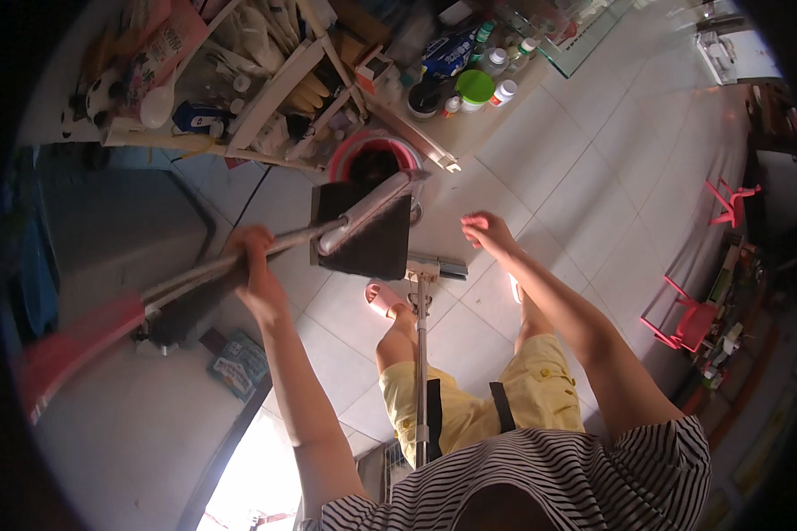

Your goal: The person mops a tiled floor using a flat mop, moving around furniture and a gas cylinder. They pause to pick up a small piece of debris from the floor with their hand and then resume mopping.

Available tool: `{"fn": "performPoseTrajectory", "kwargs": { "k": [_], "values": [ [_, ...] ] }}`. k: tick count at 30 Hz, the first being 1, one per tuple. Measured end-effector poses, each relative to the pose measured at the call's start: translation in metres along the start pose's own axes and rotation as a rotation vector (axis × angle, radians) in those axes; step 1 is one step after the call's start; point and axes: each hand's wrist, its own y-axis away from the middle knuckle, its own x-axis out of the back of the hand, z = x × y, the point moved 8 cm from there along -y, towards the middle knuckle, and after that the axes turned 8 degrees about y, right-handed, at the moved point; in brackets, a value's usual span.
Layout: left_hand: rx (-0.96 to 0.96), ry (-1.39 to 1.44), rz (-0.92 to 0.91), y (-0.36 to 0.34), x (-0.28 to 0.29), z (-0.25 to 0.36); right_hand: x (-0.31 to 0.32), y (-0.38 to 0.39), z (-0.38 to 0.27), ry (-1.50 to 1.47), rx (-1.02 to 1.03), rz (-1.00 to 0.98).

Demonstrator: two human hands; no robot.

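My left hand [255, 252] is wrapped round the long handles of a broom and a dustpan, held up at a slant. The broom head [363, 212] is a grey-white bar lying against the dark dustpan [372, 252]. Toward the left their handles run out to a blurred red section [80, 350]. My right hand [487, 232] hovers over the floor on the other side, fingers curled in and nothing visible in them. Between my legs stands a squeeze mop [422, 345] with a metal pole, its head on the tiles just below the dustpan.
Behind the dustpan is a red-rimmed bucket [336, 159], dark inside. A crowded shelf [274, 97] stands beyond it, with bottles and a green-lidded jar [475, 87] beside. A grey bin-like box [119, 221] is at left. Red stools [686, 319] stand at the far right.
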Motion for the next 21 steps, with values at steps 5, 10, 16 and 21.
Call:
{"fn": "performPoseTrajectory", "kwargs": {
  "k": [5,10,16,21],
  "values": [
    [0.042,0.071,-0.213,-0.051,-0.050,-0.042,0.010,0.047,0.047,-0.047,-0.090,-0.025],
    [0.114,0.124,-0.337,-0.082,-0.080,-0.087,0.003,0.063,0.075,-0.066,-0.180,-0.047],
    [0.175,0.037,-0.129,-0.097,-0.072,-0.119,-0.008,0.067,0.056,-0.122,-0.108,-0.063],
    [0.117,-0.306,-0.049,-0.104,-0.051,-0.115,-0.042,0.076,0.061,-0.093,-0.086,-0.154]
  ]
}}
